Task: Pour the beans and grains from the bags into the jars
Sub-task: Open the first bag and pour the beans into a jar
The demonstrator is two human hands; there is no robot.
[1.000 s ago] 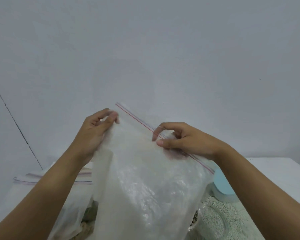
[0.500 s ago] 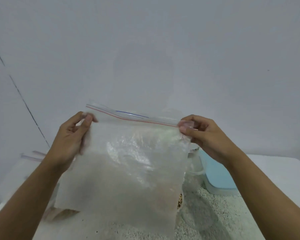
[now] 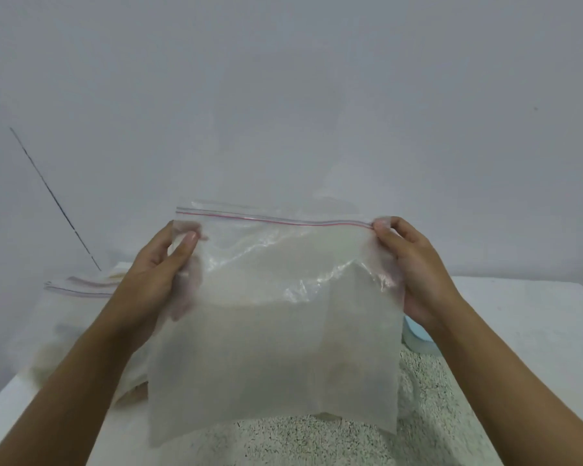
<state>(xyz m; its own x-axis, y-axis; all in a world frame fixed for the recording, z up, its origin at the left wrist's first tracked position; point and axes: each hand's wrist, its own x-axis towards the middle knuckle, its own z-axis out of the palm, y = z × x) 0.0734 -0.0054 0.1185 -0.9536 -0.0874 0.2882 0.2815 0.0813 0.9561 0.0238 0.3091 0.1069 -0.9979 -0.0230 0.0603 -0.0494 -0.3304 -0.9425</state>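
I hold a clear zip bag [image 3: 273, 348] upright in front of me, its red zip line level along the top. It looks flat and cloudy, with no grains visible inside. My left hand [image 3: 155, 277] grips its upper left edge, thumb in front and fingers behind the plastic. My right hand [image 3: 414, 264] pinches the upper right corner by the zip. The bag hides whatever stands behind it; no jar is clearly visible.
More zip bags [image 3: 78, 297] lie in a heap at the left on the white table [image 3: 518, 314]. A light blue lid or container [image 3: 418, 338] peeks out at the right behind the bag. A speckled white mat [image 3: 317, 442] covers the near table. A plain wall rises behind.
The bag has swung from slanted to square-on and its zip line is now level. My hands have spread apart to its two upper corners.
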